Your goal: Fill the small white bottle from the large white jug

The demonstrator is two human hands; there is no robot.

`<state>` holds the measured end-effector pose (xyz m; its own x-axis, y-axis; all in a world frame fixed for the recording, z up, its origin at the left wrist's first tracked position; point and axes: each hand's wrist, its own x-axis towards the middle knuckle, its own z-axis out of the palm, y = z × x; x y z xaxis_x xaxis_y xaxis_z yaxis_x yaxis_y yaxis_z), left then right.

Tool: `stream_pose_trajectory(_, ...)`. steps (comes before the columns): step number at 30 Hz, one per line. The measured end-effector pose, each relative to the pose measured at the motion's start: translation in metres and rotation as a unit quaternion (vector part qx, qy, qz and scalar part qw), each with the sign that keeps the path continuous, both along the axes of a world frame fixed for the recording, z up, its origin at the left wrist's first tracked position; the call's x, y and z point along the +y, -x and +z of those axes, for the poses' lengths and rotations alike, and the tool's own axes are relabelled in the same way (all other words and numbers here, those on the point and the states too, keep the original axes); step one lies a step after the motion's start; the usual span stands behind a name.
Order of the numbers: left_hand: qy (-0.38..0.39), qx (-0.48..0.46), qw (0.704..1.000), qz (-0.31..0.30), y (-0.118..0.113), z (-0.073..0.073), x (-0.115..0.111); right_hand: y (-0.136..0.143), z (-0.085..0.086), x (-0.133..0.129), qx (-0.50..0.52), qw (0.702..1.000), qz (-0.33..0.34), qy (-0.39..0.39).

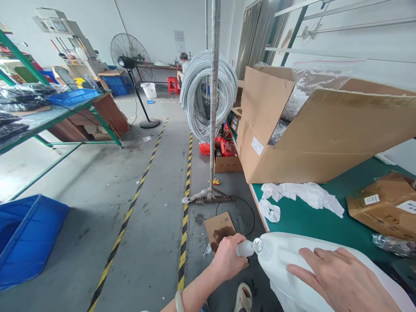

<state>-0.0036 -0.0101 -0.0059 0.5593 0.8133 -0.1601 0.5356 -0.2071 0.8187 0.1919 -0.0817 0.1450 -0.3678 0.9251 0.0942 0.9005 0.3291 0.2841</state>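
Note:
My left hand (228,256) is closed around a small translucent bottle (245,248), whose body is mostly hidden by the fingers. The bottle's end meets the shiny mouth (258,245) of a large white plastic jug (286,249). The jug lies tilted on its side at the table edge, mouth facing left. On the jug's upper side lies my right hand (341,277), fingers spread and stretched out. I cannot tell whether liquid is flowing between the two. Below, a stained cardboard piece (217,226) lies on the floor.
The green table (294,222) bears a big open carton (325,138), white cloth (302,195) and a smaller brown box (383,206). A metal pole stand (212,108) with a wire coil (191,95) rises ahead. At left sits a blue bin (42,242).

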Motion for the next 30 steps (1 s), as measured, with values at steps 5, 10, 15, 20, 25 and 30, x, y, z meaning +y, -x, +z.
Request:
stream_pose_trajectory(5,-0.001,-0.001,1.000,0.003,-0.0002,-0.0006,-0.0010,-0.0010,-0.0024,0.0004,0.004,1.000,0.005,0.002)
stream_pose_trajectory(10,0.002,-0.001,1.000,0.001,0.0007,0.0012,-0.0015,-0.0026,-0.0056,0.0001,0.017,1.000,0.010,-0.004)
stream_pose_trajectory(15,0.005,0.004,1.000,0.002,0.0019,0.0009,-0.0015,-0.0028,-0.0039,-0.0012,0.014,1.000,0.007,0.007)
stream_pose_trajectory(20,0.010,0.009,1.000,0.004,0.0021,-0.0012,-0.0014,0.0004,-0.0015,-0.0011,-0.003,1.000,-0.003,0.016)
stream_pose_trajectory(25,0.013,0.009,1.000,-0.001,0.0033,0.0014,-0.0001,0.0000,-0.0026,0.0006,0.012,1.000,-0.004,0.020)
stream_pose_trajectory(30,0.012,0.013,1.000,-0.004,0.0053,0.0046,-0.0001,-0.0011,-0.0035,0.0006,0.029,0.999,-0.002,0.029)
